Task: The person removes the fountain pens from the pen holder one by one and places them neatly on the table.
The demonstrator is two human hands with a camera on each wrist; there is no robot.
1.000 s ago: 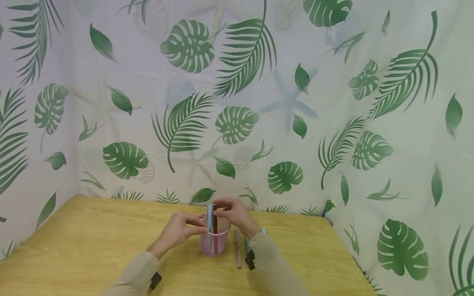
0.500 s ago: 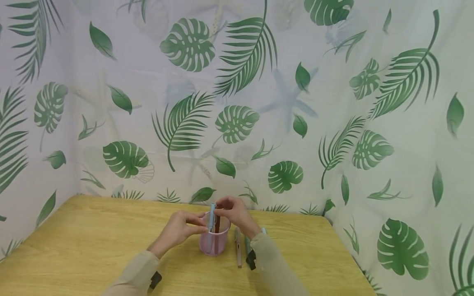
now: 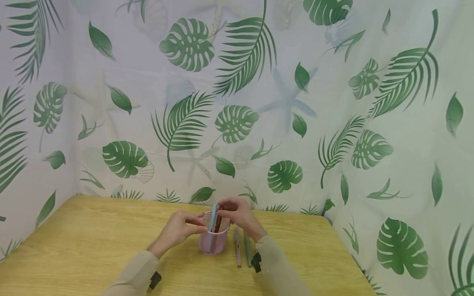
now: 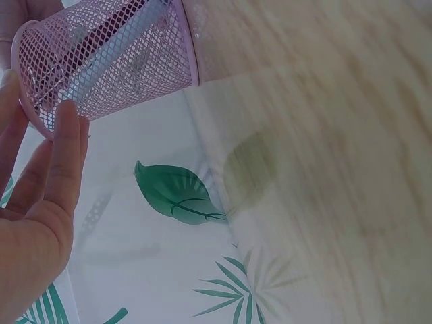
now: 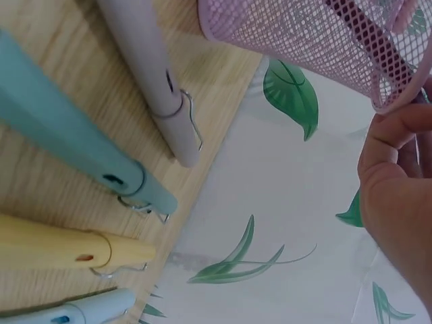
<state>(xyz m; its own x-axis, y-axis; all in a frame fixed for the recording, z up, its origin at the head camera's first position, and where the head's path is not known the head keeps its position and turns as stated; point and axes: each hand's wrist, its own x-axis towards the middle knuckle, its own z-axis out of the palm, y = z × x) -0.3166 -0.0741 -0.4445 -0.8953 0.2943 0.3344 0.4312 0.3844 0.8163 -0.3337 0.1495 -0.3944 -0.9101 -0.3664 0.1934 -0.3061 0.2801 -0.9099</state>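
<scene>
A pink mesh pen holder [image 3: 209,245] stands upright on the table, a light blue pen [image 3: 213,218] and a dark red pen [image 3: 218,225] leaning inside it. My left hand [image 3: 179,228] pinches the holder's rim on the left side; the left wrist view has its fingers [image 4: 65,152] along the mesh near the rim. At the rim's right side, my right hand [image 3: 240,214] holds the upper end of the dark red pen. In the right wrist view the right hand [image 5: 398,179] touches the rim, its fingertips partly hidden.
To the holder's right, a mauve pen [image 5: 152,74], a teal pen [image 5: 74,131], a yellow pen [image 5: 61,244] and another light blue pen [image 5: 88,309] lie side by side on the wooden table [image 3: 100,238]. A leaf-patterned curtain [image 3: 237,82] hangs behind the table.
My right hand has shifted slightly right, and the tops of the dark red and light blue pens have tilted right with it. My left hand stays on the rim.
</scene>
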